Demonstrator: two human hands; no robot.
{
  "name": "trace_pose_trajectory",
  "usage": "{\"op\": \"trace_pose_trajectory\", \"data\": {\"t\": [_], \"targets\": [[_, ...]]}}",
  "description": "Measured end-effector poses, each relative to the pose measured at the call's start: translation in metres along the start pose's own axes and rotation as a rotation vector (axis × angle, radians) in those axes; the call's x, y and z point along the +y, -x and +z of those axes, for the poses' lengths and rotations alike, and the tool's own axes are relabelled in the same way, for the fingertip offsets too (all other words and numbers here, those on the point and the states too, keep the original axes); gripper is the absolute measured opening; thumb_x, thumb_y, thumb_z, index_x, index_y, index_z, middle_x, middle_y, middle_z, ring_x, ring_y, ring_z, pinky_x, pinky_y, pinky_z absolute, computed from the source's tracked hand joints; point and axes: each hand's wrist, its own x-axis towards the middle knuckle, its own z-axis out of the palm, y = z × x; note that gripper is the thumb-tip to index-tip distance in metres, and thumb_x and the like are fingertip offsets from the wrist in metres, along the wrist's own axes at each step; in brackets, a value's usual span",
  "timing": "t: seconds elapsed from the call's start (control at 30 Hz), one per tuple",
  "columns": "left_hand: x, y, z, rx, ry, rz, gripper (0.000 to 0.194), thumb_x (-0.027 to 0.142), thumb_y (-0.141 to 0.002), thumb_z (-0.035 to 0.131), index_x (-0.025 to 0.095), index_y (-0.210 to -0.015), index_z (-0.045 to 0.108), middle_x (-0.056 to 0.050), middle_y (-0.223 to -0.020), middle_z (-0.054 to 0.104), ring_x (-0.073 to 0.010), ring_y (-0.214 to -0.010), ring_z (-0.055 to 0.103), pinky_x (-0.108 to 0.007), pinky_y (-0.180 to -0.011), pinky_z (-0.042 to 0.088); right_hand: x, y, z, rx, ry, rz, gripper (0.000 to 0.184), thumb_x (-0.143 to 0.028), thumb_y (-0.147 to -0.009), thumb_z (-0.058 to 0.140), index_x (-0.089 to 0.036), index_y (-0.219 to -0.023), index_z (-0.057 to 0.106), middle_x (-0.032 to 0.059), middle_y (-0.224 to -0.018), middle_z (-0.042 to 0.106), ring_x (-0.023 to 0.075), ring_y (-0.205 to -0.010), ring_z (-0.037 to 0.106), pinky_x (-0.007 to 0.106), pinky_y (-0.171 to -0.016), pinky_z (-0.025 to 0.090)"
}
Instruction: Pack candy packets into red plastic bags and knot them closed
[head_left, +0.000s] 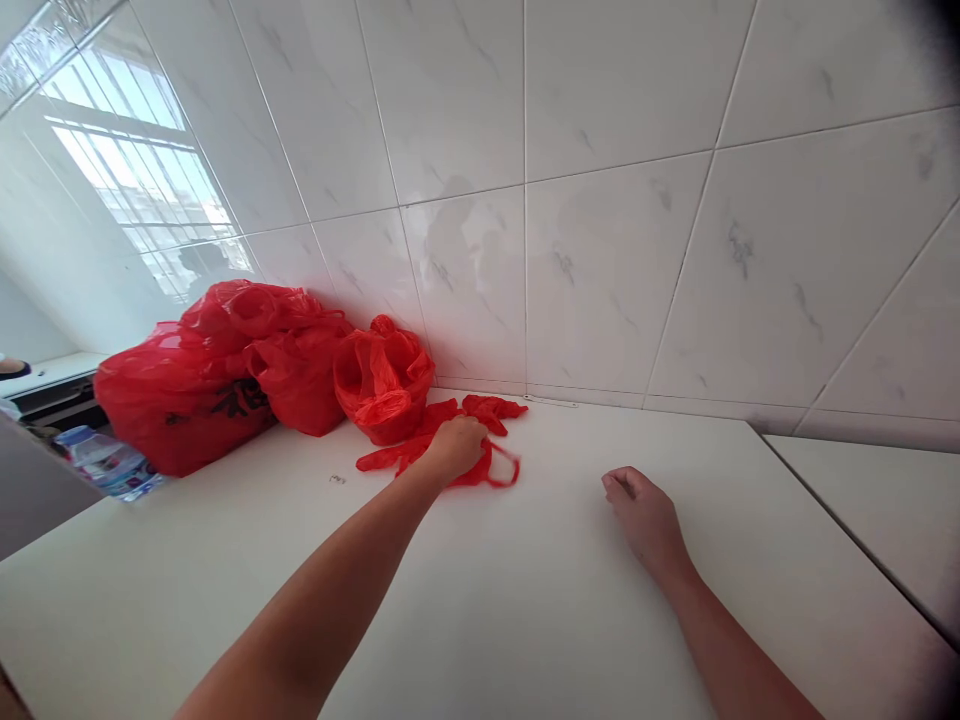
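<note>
Beside the red bundle, the left hand clutches a crumpled bag; the right hand curls loosely, fingertips together.

The place looked like a room in a home, possibly a kitchen. Marbled wall tiles rose behind a white desk, and their gloss reflected a barred window.

Two hands; one bottle; at least four bags
</note>
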Motion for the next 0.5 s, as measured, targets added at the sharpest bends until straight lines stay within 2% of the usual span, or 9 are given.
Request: {"op": "trace_pose_trajectory", "data": {"t": [0.1,0.2,0.3,0.37,0.5], "targets": [[0.017,0.001,0.016,-0.004,-0.023,0.042,0.014,0.016,-0.063,0.063,0.021,-0.054,0.053,-0.002,-0.056,0.054,-0.0170,-0.058,0.049,-0.026,-0.056,0.032,-0.012,0.011,0.006,-0.021,0.003,-0.070,0.026,-0.047,-0.079,0.047,-0.023,-0.073,0.055,-0.0006,-0.071,0.060,0.0160,-0.063,0.051,0.026,-0.056,0.036],[0.040,0.004,0.028,0.076,0.058,0.049,0.015,0.030,-0.073,0.058,0.021,-0.063,0.052,0.001,-0.059,0.053,-0.0129,-0.053,0.044,-0.023,-0.049,0.029,-0.032,0.027,0.018,-0.070,-0.089,-0.082,0.028,-0.051,-0.076,0.052,-0.024,-0.082,0.055,-0.0020,-0.068,0.057,0.0155,-0.060,0.050,0.026,-0.054,0.038],[0.061,0.006,0.035,0.135,0.316,-0.019,0.019,0.036,-0.075,0.057,0.020,-0.069,0.050,0.003,-0.058,0.049,-0.0100,-0.050,0.043,-0.021,-0.046,0.030,-0.049,0.040,0.031,-0.036,-0.206,-0.035,0.045,-0.054,-0.069,0.060,-0.025,-0.102,0.050,0.0001,-0.082,0.059,0.0169,-0.068,0.055,0.027,-0.056,0.043],[0.068,0.008,0.037,0.128,0.526,-0.085,0.021,0.038,-0.074,0.058,0.019,-0.071,0.049,0.003,-0.059,0.048,-0.0087,-0.048,0.042,-0.020,-0.046,0.032,-0.054,0.044,0.034,-0.023,-0.240,0.043,0.057,-0.055,-0.066,0.063,-0.026,-0.111,0.045,0.0034,-0.094,0.059,0.0189,-0.074,0.058,0.029,-0.058,0.046],[0.066,0.018,0.043,0.143,0.778,-0.209,0.024,0.038,-0.072,0.061,0.018,-0.072,0.048,0.003,-0.061,0.047,-0.0076,-0.050,0.042,-0.019,-0.047,0.034,-0.056,0.043,0.031,-0.149,-0.386,0.127,0.057,-0.056,-0.069,0.060,-0.025,-0.114,0.042,0.0055,-0.098,0.060,0.0203,-0.078,0.062,0.031,-0.061,0.050]]}}
